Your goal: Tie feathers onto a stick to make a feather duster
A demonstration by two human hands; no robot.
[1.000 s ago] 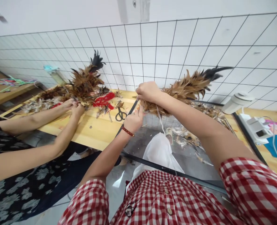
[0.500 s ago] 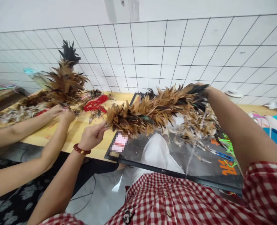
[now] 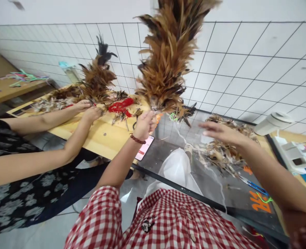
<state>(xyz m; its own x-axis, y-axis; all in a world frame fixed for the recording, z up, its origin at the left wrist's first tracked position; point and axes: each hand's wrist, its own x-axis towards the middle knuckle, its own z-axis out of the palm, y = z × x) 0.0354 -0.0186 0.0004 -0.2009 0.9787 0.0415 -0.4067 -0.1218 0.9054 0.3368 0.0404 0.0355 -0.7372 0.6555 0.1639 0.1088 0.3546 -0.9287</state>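
Note:
My left hand [image 3: 145,125] is closed around the bottom end of a brown and black feather duster [image 3: 168,58], which stands upright above it and runs out of the top of the view. My right hand [image 3: 220,133] is off the duster, with its fingers stretched out and a little smeared by motion. Beneath it lies a pile of loose feathers [image 3: 221,154] on the dark glass tabletop [image 3: 165,157]. White string [image 3: 217,176] trails over the glass near the pile. A phone [image 3: 145,148] lies below my left wrist.
At the left, a co-worker's hands [image 3: 89,110] hold a second feather duster [image 3: 97,74]. Red string [image 3: 121,105] lies on the wooden table [image 3: 101,136]. Blue scissors [image 3: 256,186] sit at the right, with a white cup [image 3: 273,122] and a power strip [image 3: 295,154] beyond. A wire grid [image 3: 228,52] stands behind.
The feather duster has swung from lying sideways between my hands to upright in my left hand. My right hand has let go of its tip and come down. The view has shifted.

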